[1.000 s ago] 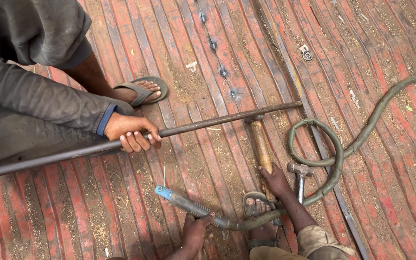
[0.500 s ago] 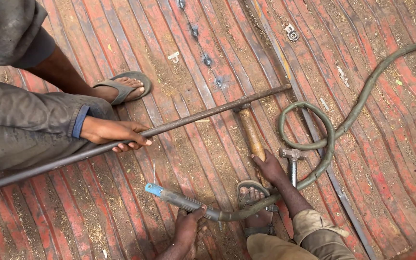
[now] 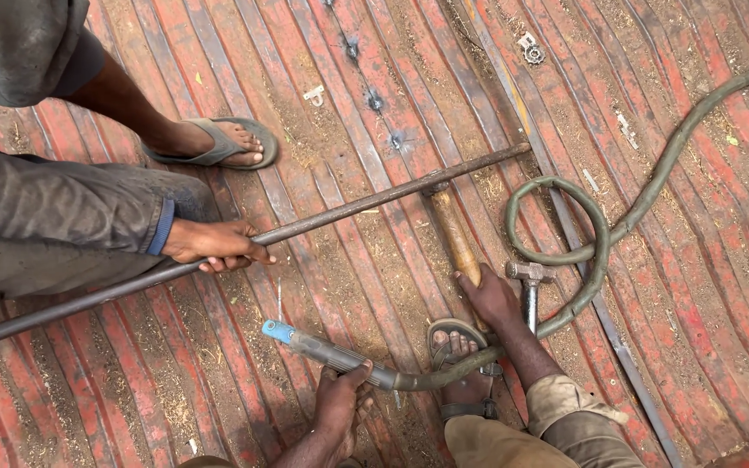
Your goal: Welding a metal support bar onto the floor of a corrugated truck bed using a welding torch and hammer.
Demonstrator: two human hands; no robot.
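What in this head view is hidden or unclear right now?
Head view:
- the steel rod: left end cut off by the frame edge.
- the green hose: far end leaves the right edge.
- the wooden handle: lower end hidden under the right hand.
- the blue-tipped tool: grip covered by the left hand; kind unclear.

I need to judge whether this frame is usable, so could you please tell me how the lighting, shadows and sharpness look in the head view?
Head view: even, soft daylight, no glare; only faint shadows under the long metal rod and the green hose. The ribbed red floor is sharp throughout, the left hand on the blue-tipped torch and the right hand on the wooden handle are crisp, and no bending shows at the edges.
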